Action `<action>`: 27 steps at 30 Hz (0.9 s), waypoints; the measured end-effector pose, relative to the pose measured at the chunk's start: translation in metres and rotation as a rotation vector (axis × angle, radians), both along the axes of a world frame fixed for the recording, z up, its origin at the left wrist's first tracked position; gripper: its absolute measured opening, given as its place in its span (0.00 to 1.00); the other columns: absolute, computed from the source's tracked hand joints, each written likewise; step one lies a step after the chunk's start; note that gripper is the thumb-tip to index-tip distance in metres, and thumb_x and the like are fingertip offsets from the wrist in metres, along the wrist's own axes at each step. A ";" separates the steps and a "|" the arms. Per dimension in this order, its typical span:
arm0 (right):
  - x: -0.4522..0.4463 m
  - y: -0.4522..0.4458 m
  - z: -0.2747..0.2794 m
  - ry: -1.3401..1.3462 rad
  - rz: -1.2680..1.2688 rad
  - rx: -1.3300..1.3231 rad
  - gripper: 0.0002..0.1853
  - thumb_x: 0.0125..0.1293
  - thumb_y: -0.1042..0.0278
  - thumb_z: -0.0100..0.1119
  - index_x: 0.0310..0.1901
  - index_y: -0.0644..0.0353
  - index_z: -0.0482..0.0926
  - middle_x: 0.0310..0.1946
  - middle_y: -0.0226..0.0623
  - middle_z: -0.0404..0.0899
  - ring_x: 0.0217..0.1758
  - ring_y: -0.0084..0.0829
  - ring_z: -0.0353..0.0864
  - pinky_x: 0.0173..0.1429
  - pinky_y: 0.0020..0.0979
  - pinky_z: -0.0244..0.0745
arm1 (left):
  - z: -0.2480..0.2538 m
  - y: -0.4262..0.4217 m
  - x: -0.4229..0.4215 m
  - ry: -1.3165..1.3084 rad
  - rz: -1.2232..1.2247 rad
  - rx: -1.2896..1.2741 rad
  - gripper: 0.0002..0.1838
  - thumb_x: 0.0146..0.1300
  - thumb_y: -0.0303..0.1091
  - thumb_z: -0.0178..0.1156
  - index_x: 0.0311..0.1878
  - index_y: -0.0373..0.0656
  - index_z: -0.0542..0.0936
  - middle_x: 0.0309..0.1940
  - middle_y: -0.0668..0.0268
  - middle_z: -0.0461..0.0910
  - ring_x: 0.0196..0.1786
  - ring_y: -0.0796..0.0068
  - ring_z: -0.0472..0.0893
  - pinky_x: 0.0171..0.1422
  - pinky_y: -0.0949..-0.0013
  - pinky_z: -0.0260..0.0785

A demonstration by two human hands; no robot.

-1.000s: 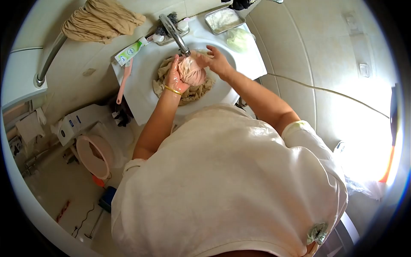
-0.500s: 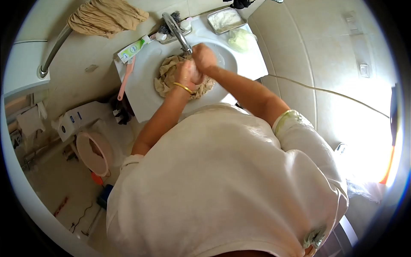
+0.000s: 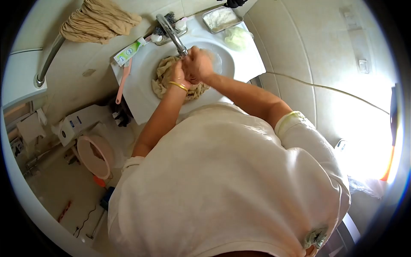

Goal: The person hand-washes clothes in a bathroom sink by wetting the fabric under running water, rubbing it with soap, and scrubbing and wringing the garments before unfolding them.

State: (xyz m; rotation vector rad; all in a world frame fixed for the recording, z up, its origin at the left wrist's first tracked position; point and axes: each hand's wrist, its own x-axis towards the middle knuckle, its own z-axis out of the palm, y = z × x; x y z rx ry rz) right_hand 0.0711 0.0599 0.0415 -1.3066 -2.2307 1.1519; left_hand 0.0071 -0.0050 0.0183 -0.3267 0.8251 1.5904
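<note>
Under the metal faucet [image 3: 171, 34], my left hand [image 3: 180, 73] and my right hand [image 3: 199, 64] are pressed together over the white sink [image 3: 143, 70]. Both are closed round the light pink cloth, which is almost wholly hidden between them. A yellow bangle circles my left wrist. Below and beside my hands, a wet beige cloth [image 3: 161, 81] lies crumpled in the basin.
A green and white tube [image 3: 128, 52] and a pink-handled brush [image 3: 123, 83] lie on the sink's left edge. At the back right are a metal tray [image 3: 221, 19] and a pale green bag [image 3: 238, 38]. Beige fabric [image 3: 100, 21] hangs upper left; a pink basin [image 3: 95, 157] stands lower left.
My right hand, open and beside the pink cloth a second ago, has closed over it against my left hand. My left hand has also closed, and the cloth is now mostly covered.
</note>
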 end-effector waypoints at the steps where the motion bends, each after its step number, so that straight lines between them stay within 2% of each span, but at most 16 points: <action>1: 0.003 -0.019 0.007 0.056 0.038 0.116 0.19 0.58 0.52 0.53 0.37 0.63 0.72 0.31 0.58 0.75 0.39 0.54 0.75 0.45 0.44 0.70 | -0.034 -0.008 -0.020 -0.043 -0.044 0.081 0.15 0.61 0.39 0.46 0.41 0.38 0.73 0.39 0.62 0.75 0.44 0.67 0.75 0.49 0.66 0.69; 2: 0.007 -0.032 0.013 0.204 0.231 0.012 0.20 0.57 0.50 0.53 0.38 0.62 0.72 0.30 0.59 0.75 0.39 0.54 0.76 0.47 0.44 0.70 | -0.080 -0.013 -0.033 0.291 -0.154 0.190 0.14 0.61 0.39 0.46 0.40 0.39 0.73 0.37 0.63 0.75 0.42 0.68 0.75 0.48 0.67 0.70; 3: 0.005 -0.027 0.016 0.087 0.229 0.011 0.19 0.59 0.51 0.52 0.37 0.62 0.73 0.32 0.57 0.75 0.39 0.53 0.75 0.46 0.44 0.69 | -0.125 -0.018 -0.046 0.632 -0.206 0.267 0.13 0.61 0.39 0.46 0.38 0.40 0.73 0.35 0.63 0.75 0.40 0.68 0.75 0.46 0.68 0.70; 5: 0.000 -0.015 0.020 -0.149 0.228 0.001 0.18 0.62 0.52 0.50 0.35 0.62 0.74 0.36 0.54 0.76 0.40 0.53 0.75 0.45 0.44 0.69 | -0.062 -0.008 -0.016 -0.016 0.020 0.019 0.11 0.61 0.39 0.45 0.38 0.42 0.73 0.34 0.64 0.75 0.39 0.68 0.76 0.45 0.67 0.71; 7: -0.004 0.021 -0.010 -0.118 0.080 -0.115 0.18 0.62 0.53 0.49 0.35 0.63 0.74 0.32 0.51 0.77 0.36 0.52 0.76 0.40 0.44 0.70 | -0.029 -0.004 0.002 -0.002 -0.026 -0.146 0.11 0.61 0.40 0.46 0.38 0.44 0.73 0.35 0.63 0.75 0.38 0.69 0.76 0.42 0.65 0.73; 8: -0.003 0.024 -0.012 -0.109 0.043 -0.108 0.17 0.62 0.54 0.49 0.34 0.64 0.73 0.30 0.50 0.77 0.34 0.52 0.76 0.38 0.44 0.69 | 0.007 0.002 0.007 0.056 -0.007 -0.175 0.10 0.60 0.39 0.47 0.37 0.44 0.73 0.35 0.64 0.76 0.35 0.69 0.77 0.36 0.65 0.73; 11: 0.001 -0.002 -0.003 -0.018 0.070 -0.073 0.18 0.59 0.53 0.50 0.38 0.63 0.72 0.31 0.55 0.76 0.36 0.54 0.75 0.43 0.44 0.71 | -0.016 -0.005 -0.015 0.032 -0.057 -0.190 0.09 0.60 0.39 0.46 0.35 0.45 0.73 0.31 0.66 0.76 0.31 0.70 0.75 0.32 0.67 0.71; 13: 0.004 -0.047 0.008 0.155 0.187 0.236 0.19 0.60 0.52 0.50 0.39 0.64 0.69 0.29 0.54 0.76 0.36 0.54 0.76 0.42 0.46 0.71 | -0.107 -0.017 -0.027 0.369 -0.199 0.110 0.10 0.60 0.40 0.46 0.33 0.46 0.72 0.28 0.67 0.74 0.29 0.71 0.73 0.30 0.69 0.68; 15: -0.002 -0.025 0.014 -0.096 0.226 -0.098 0.20 0.60 0.52 0.50 0.38 0.64 0.69 0.29 0.55 0.76 0.35 0.55 0.76 0.41 0.45 0.71 | -0.090 -0.013 -0.025 0.117 -0.145 0.181 0.09 0.59 0.40 0.49 0.35 0.46 0.72 0.30 0.66 0.73 0.31 0.71 0.73 0.32 0.70 0.69; 17: -0.006 0.023 -0.006 -0.220 0.168 -0.141 0.19 0.61 0.52 0.49 0.36 0.64 0.70 0.29 0.56 0.75 0.35 0.55 0.76 0.40 0.46 0.70 | -0.015 -0.002 0.003 -0.032 -0.105 -0.190 0.09 0.59 0.40 0.50 0.37 0.46 0.71 0.32 0.66 0.73 0.33 0.70 0.73 0.36 0.68 0.71; 18: -0.005 0.029 -0.020 -0.136 0.050 -0.152 0.17 0.60 0.54 0.49 0.33 0.64 0.70 0.30 0.56 0.75 0.36 0.54 0.75 0.41 0.46 0.70 | -0.021 -0.003 0.008 0.036 -0.053 -0.202 0.13 0.60 0.43 0.49 0.41 0.47 0.74 0.38 0.67 0.75 0.39 0.68 0.75 0.44 0.67 0.72; 21: 0.003 -0.005 0.026 -0.050 0.104 -0.029 0.16 0.60 0.57 0.50 0.33 0.65 0.70 0.30 0.55 0.75 0.37 0.54 0.75 0.43 0.45 0.69 | -0.024 -0.001 -0.010 -0.006 0.020 -0.171 0.10 0.60 0.40 0.49 0.38 0.44 0.71 0.34 0.66 0.74 0.35 0.70 0.75 0.38 0.66 0.72; 22: 0.002 -0.025 0.013 0.074 0.210 0.000 0.15 0.59 0.58 0.50 0.33 0.65 0.70 0.30 0.57 0.75 0.38 0.55 0.75 0.45 0.44 0.69 | -0.026 -0.004 -0.010 -0.009 0.005 -0.162 0.11 0.59 0.41 0.50 0.38 0.45 0.72 0.35 0.66 0.74 0.36 0.69 0.75 0.40 0.66 0.72; 27: -0.001 0.027 -0.033 -0.142 0.081 -0.068 0.17 0.60 0.57 0.49 0.37 0.66 0.74 0.26 0.54 0.76 0.35 0.51 0.77 0.42 0.43 0.71 | -0.052 -0.009 0.002 -0.020 -0.083 -0.091 0.12 0.58 0.43 0.53 0.41 0.48 0.75 0.37 0.65 0.76 0.44 0.66 0.76 0.49 0.63 0.70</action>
